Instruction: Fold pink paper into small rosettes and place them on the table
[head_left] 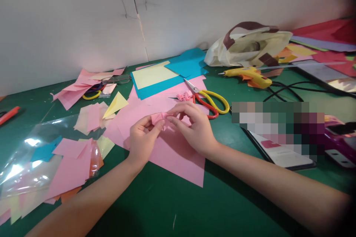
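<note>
A small folded piece of pink paper is pinched between my two hands, with crease lines across it. My left hand grips its left side between thumb and fingers. On the right side, my right hand pinches it too, its fingers curled. Both hands are above large pink paper sheets spread on the green table. Just beyond my right hand lie a small crumpled-looking pink paper shape and scissors with red and yellow handles.
Blue paper and a cream sheet lie behind. A clear plastic bag with paper pieces is at left. A yellow glue gun, cloth bag, phone and black cables occupy the right.
</note>
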Motion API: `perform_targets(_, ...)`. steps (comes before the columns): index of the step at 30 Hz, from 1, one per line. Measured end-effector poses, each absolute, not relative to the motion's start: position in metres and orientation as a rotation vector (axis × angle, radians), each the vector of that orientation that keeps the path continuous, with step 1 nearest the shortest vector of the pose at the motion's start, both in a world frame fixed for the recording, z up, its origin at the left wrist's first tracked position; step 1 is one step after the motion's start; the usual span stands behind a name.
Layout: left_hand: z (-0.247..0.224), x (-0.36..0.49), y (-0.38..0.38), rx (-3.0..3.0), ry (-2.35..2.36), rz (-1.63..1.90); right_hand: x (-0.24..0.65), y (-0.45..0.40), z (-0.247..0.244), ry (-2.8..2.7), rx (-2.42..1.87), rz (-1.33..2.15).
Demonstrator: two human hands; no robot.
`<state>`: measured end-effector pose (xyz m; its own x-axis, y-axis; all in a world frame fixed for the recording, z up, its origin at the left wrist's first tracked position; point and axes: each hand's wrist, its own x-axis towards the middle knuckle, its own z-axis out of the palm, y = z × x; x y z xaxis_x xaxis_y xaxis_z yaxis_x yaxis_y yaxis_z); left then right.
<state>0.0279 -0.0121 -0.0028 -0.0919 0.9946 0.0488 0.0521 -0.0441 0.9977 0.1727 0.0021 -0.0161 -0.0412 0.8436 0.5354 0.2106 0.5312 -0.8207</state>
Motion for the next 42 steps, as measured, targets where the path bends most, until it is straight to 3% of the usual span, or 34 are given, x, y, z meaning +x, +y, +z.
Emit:
perform_targets(14,-0.016,0.022,-0.007,1.069,1.244,1.373,0.174,0.003,-0.021,-1.733,-0.954,0.572)
perform_targets(31,-0.01,0.023,-0.009,1.184,1.293,1.291,0.174,0.007,-0.013,-1.461,-0.926,1.081)
perform_targets(42,-0.004,0.027,-0.011,1.253,1.351,1.255,0.172,0.002,-0.013,-1.495,-1.029,0.894)
